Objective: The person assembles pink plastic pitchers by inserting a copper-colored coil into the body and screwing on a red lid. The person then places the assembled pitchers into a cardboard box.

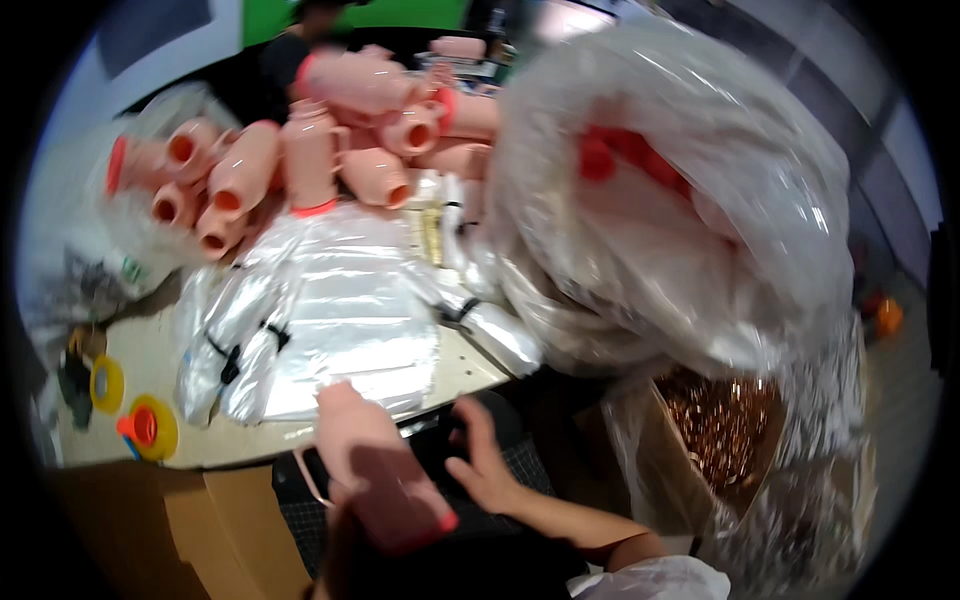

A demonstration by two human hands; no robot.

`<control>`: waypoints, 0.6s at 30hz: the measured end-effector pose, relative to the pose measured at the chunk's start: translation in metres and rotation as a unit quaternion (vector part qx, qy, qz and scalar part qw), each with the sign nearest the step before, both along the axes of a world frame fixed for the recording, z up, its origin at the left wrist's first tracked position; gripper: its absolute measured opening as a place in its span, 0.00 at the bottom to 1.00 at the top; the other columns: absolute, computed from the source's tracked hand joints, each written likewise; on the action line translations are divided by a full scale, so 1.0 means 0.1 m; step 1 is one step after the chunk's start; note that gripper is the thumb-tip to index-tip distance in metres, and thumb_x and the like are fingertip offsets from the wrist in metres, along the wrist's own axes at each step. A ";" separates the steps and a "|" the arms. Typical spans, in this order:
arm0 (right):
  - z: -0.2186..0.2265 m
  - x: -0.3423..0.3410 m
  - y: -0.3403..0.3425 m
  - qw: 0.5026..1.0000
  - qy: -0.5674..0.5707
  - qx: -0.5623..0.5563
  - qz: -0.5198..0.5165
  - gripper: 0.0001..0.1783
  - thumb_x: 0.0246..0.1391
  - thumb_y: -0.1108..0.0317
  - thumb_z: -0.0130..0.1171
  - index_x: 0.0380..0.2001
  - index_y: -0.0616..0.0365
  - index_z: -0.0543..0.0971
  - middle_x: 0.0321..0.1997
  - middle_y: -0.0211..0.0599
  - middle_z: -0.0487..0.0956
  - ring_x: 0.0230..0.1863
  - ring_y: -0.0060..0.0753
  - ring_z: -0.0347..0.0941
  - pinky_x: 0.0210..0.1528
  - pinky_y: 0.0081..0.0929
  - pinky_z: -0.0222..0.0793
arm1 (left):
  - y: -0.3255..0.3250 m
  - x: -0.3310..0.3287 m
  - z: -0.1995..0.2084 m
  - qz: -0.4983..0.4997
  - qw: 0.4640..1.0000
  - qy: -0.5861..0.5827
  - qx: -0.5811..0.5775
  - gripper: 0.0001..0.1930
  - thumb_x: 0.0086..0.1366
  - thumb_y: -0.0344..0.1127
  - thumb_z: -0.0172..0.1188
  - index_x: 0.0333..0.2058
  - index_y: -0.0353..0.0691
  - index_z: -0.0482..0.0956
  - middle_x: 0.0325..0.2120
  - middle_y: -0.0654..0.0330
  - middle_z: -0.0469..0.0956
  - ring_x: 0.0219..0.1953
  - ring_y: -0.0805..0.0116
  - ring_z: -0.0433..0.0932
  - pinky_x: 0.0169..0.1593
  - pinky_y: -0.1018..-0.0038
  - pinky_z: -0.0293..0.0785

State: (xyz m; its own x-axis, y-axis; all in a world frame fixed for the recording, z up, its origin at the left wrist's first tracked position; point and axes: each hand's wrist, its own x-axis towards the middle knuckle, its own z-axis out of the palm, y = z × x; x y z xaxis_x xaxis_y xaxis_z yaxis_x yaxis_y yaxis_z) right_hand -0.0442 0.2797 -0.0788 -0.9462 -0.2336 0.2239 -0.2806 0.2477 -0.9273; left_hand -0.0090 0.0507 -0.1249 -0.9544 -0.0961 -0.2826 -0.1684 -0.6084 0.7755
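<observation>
A pink thermos jug shell [370, 455] with a side handle and a red rim at its lower end lies slanted over my lap. My left hand [341, 502] grips it from the left side near the handle. Most of that hand's fingers are hidden behind the shell. To the right of the shell, my right hand [483, 462] is apart from it, fingers spread and nothing in them. Just beyond, flat clear plastic bags [350, 310] lie stacked on the table, with bundles tied by black bands along both sides.
Several pink jug shells [310, 155] are piled at the back of the table [225, 448]. A large clear bag [560, 270] holding red and pink parts bulges on the right. Below it stands a box of shiny copper-coloured pieces [722, 425]. Yellow tape rolls [107, 384] lie left. A person [288, 62] is behind.
</observation>
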 end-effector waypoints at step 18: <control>1.23 0.51 2.39 0.909 0.013 0.267 -0.321 0.06 0.53 0.69 0.66 0.34 0.56 0.84 0.34 0.40 0.82 0.38 0.42 0.79 0.41 0.35 0.75 | -0.18 0.30 0.34 -0.184 0.977 0.054 -0.091 0.34 0.72 0.55 0.52 0.67 0.36 0.62 0.61 0.53 0.71 0.61 0.58 0.72 0.65 0.62 0.68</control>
State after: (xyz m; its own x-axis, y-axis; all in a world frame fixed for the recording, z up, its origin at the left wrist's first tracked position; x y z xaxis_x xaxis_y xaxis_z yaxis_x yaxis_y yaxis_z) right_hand 0.0066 0.5186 0.0446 -0.9221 0.2818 0.2654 0.0593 0.7804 -0.6225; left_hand 0.0215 0.0324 -0.0914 -0.9571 0.2204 -0.1884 -0.2610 -0.3720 0.8908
